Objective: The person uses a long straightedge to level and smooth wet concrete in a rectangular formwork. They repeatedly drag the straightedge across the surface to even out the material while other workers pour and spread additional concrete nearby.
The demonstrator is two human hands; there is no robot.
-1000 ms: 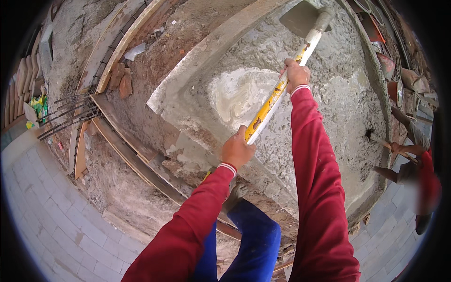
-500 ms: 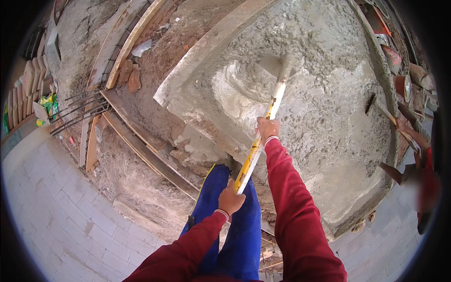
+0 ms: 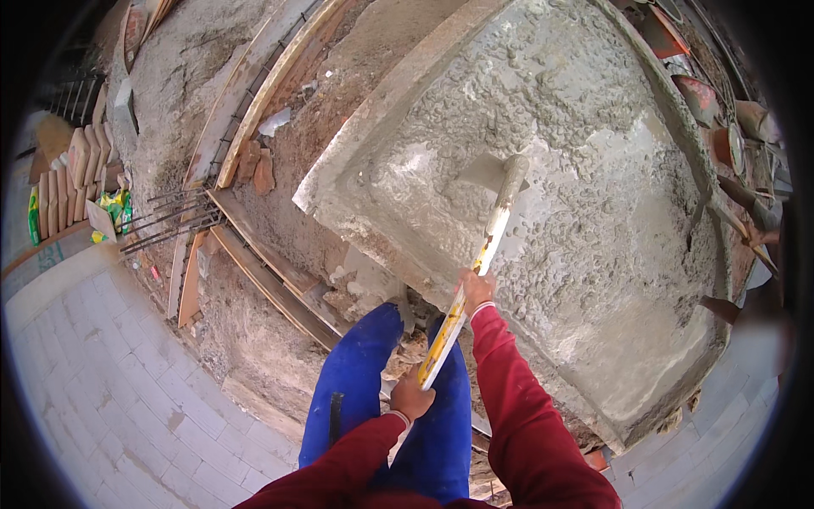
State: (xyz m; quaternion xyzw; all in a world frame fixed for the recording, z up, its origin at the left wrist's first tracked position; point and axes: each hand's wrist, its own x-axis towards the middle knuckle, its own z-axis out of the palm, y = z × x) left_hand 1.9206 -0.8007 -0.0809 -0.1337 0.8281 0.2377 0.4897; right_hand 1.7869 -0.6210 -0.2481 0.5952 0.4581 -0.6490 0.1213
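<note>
Both my hands are closed round the white and yellow handle of a hoe (image 3: 488, 250). My left hand (image 3: 412, 394) grips its near end, between my blue-trousered legs. Farther up the handle, my right hand (image 3: 476, 287) is wrapped round it. The hoe slants away from me, slightly to the right. Its grey blade (image 3: 480, 172) rests in wet concrete (image 3: 585, 212), with the lower edge sunk or hidden. A low rim (image 3: 373, 114) surrounds the lumpy grey mix, smoother and wetter around the blade.
At the right edge a co-worker's arm (image 3: 767, 242) holds a wooden handle reaching over the rim. Buckets (image 3: 697, 97) stand at the far right. Boards (image 3: 267, 280) and protruding rebar (image 3: 174, 222) lie left of my legs. Stacked tan blocks (image 3: 64, 191) stand beyond grey paving (image 3: 127, 373).
The hoe blade has been drawn nearer to me through the concrete, and both hands have come back with it. My view has shifted slightly. The co-worker's tool head no longer shows clearly.
</note>
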